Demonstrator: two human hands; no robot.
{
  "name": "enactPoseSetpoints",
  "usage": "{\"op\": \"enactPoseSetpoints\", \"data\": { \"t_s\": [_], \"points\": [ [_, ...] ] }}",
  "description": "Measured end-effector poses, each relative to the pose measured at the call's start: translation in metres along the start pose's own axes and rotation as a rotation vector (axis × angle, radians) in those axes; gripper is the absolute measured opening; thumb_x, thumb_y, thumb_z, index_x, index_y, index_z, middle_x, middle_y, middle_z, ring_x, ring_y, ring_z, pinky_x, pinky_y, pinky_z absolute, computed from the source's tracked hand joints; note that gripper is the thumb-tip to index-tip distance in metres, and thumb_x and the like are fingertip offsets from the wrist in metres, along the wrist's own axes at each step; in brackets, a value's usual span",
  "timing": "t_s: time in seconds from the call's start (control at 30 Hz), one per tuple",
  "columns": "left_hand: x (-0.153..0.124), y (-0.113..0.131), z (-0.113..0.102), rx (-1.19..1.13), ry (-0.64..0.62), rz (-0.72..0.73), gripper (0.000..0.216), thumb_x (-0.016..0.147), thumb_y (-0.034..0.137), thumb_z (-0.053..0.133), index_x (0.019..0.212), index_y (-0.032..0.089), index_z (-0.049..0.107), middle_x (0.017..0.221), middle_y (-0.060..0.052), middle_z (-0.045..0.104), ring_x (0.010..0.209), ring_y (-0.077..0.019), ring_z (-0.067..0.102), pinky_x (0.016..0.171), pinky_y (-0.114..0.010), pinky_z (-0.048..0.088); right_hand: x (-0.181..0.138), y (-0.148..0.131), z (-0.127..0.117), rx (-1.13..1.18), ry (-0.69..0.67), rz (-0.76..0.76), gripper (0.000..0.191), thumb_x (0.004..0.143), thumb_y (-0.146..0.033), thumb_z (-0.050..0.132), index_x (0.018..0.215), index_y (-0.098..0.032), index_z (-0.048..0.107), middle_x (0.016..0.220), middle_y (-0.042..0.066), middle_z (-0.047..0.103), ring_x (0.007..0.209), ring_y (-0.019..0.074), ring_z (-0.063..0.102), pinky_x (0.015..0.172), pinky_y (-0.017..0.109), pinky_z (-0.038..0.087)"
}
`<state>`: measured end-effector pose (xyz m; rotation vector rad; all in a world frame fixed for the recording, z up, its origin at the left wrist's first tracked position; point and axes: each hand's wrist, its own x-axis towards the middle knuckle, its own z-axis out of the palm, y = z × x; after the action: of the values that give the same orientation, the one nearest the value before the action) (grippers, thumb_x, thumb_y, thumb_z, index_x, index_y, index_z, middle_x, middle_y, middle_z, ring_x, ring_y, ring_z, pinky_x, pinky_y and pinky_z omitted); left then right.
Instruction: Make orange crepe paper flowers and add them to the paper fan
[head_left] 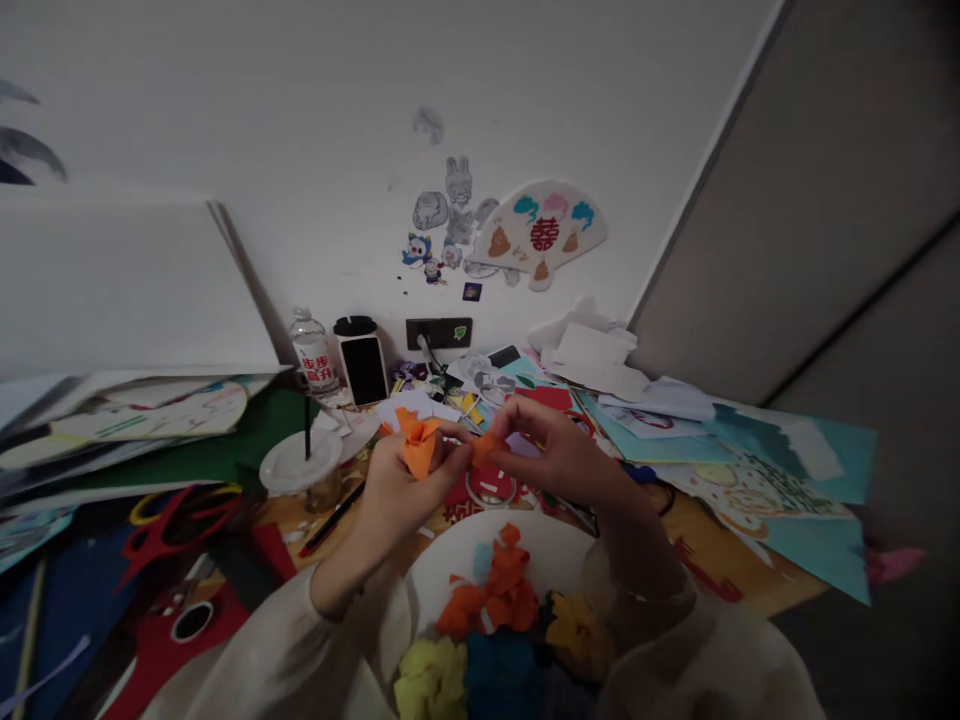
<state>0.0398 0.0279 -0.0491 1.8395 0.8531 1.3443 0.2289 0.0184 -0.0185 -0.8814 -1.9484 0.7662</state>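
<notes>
1. The person's left hand (pixel 397 490) pinches a folded piece of orange paper (pixel 418 442) between thumb and fingers, holding it up over the middle of the cluttered table.
2. The right hand (pixel 556 455) is just beside it, its fingertips pressed together on a small orange paper scrap (pixel 484 449).
3. On the near side, a white plate (pixel 457 565) holds crumpled orange, yellow and teal paper (pixel 495 590).
4. To the left stand a lidded plastic cup with a black straw (pixel 304 462), with red-handled scissors (pixel 180 525) beyond it. A black pen (pixel 331 518) lies between cup and plate.
5. At the far side are a water bottle (pixel 313 352) and a phone on a stand (pixel 364 370). Sheets of blue printed card (pixel 780 470) spread out to the right.
</notes>
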Motion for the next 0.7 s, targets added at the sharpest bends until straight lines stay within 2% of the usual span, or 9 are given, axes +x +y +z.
{"op": "enactPoseSetpoints", "data": {
  "t_s": [0.13, 0.23, 0.33, 0.47, 0.57, 0.7],
  "points": [
    [0.001, 0.001, 0.000, 0.031, -0.011, 0.003, 0.009, 0.080, 0.023, 0.061, 0.076, 0.015, 0.063, 0.075, -0.004, 0.069, 0.063, -0.0148, 0.065, 0.056, -0.023, 0.051, 0.001, 0.001, 0.003, 0.064, 0.029, 0.029, 0.020, 0.075, -0.015, 0.062, 0.089, -0.020, 0.049, 0.084, -0.001, 0.053, 0.077, 0.0111, 0.054, 0.071, 0.024, 0.046],
    [0.001, 0.002, 0.000, 0.129, 0.029, 0.066, 0.008, 0.078, 0.022, 0.063, 0.074, 0.016, 0.064, 0.078, -0.003, 0.071, 0.062, -0.0139, 0.065, 0.056, -0.023, 0.051, 0.001, 0.003, 0.008, 0.113, 0.067, 0.078, 0.019, 0.077, -0.015, 0.062, 0.090, -0.020, 0.049, 0.084, -0.002, 0.054, 0.072, 0.0098, 0.054, 0.068, 0.023, 0.046],
    [0.002, 0.000, -0.002, 0.187, 0.116, 0.162, 0.023, 0.076, 0.018, 0.065, 0.056, 0.016, 0.054, 0.081, -0.003, 0.072, 0.067, -0.0132, 0.066, 0.059, -0.022, 0.051, 0.003, 0.004, 0.015, 0.138, 0.149, 0.073, 0.017, 0.074, -0.015, 0.064, 0.082, -0.019, 0.049, 0.077, -0.003, 0.053, 0.069, 0.0099, 0.055, 0.064, 0.022, 0.045],
    [0.005, -0.009, -0.002, 0.182, 0.161, 0.184, 0.043, 0.076, 0.015, 0.066, 0.046, 0.016, 0.036, 0.079, -0.002, 0.071, 0.071, -0.0119, 0.065, 0.062, -0.022, 0.050, 0.010, 0.010, 0.021, 0.136, 0.256, 0.032, 0.017, 0.072, -0.014, 0.066, 0.075, -0.019, 0.050, 0.076, -0.002, 0.055, 0.073, 0.0115, 0.057, 0.068, 0.025, 0.047],
    [0.004, -0.014, 0.001, 0.136, 0.235, 0.231, 0.044, 0.076, 0.014, 0.066, 0.046, 0.016, 0.035, 0.077, -0.001, 0.071, 0.070, -0.0111, 0.065, 0.062, -0.022, 0.051, 0.013, 0.013, 0.024, 0.148, 0.295, 0.008, 0.016, 0.072, -0.016, 0.069, 0.081, -0.020, 0.055, 0.080, -0.001, 0.058, 0.076, 0.0129, 0.059, 0.072, 0.027, 0.049],
    [0.001, -0.010, 0.008, 0.165, 0.396, 0.412, 0.041, 0.076, 0.008, 0.065, 0.047, 0.016, 0.036, 0.076, -0.001, 0.071, 0.065, -0.0094, 0.065, 0.054, -0.019, 0.050, 0.011, 0.012, 0.033, 0.210, 0.482, -0.086, 0.024, 0.069, -0.015, 0.074, 0.085, -0.022, 0.058, 0.082, -0.002, 0.062, 0.079, 0.0132, 0.063, 0.079, 0.029, 0.051]
  ]
}}
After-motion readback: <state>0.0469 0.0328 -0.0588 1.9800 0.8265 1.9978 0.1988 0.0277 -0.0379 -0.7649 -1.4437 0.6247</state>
